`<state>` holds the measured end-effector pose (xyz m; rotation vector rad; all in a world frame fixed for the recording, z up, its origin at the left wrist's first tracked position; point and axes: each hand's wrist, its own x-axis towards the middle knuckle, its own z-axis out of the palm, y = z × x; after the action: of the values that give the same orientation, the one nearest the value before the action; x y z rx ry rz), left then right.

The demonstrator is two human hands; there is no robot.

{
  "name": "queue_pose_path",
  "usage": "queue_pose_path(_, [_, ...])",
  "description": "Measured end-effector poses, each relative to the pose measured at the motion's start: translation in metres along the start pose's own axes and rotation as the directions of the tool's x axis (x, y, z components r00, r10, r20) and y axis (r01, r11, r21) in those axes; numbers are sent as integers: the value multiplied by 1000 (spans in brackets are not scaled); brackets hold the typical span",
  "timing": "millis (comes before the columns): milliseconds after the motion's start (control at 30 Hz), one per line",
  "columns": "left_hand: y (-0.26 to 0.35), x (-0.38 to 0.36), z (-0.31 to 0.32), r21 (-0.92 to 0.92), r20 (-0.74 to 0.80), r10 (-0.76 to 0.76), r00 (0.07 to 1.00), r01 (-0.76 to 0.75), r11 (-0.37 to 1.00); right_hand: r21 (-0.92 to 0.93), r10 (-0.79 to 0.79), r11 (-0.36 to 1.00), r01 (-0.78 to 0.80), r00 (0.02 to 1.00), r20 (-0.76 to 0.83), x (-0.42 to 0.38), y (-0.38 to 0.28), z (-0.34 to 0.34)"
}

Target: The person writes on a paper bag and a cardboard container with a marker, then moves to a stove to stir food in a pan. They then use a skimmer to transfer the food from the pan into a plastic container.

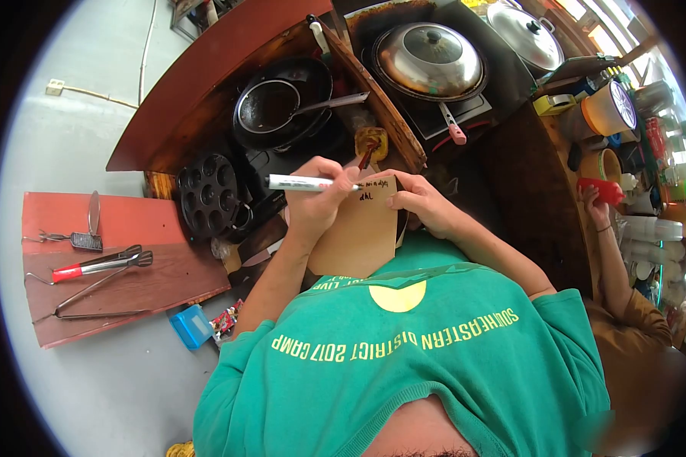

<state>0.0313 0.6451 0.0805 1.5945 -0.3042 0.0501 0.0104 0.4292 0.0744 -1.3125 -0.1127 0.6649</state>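
My left hand [318, 198] is closed around a white marker [301, 183], its tip on the top edge of a brown paper piece [351, 240]. Black handwriting shows near that edge, beside the tip. On the right side of the paper, my right hand [427, 204] pinches its upper corner between thumb and fingers. The paper lies tilted in front of my green shirt [335, 305]. Just beyond it is a small container with dark red-brown contents [371, 143].
A pan [267, 107], a lidded wok [432, 61] and a round-holed pan [207, 196] stand ahead. Tongs [103, 264] lie on a red-brown board [152, 286] at left. At right, another person's hand [593, 199] holds a red bottle [608, 190].
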Motion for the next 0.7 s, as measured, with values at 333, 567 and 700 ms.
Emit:
queue_pose_path(333, [22, 11, -89, -207, -453, 131, 882, -247, 947, 468, -112, 856, 220, 962, -247, 7, -14, -33])
queue_pose_path(567, [21, -13, -3, -286, -98, -10, 995, -18, 958, 918, -214, 377, 123, 976, -43, 28, -46, -48])
queue_pose_path(700, [25, -11, 32, -131, 35, 213, 976, -207, 970, 949, -122, 257, 184, 980, -157, 32, -64, -26])
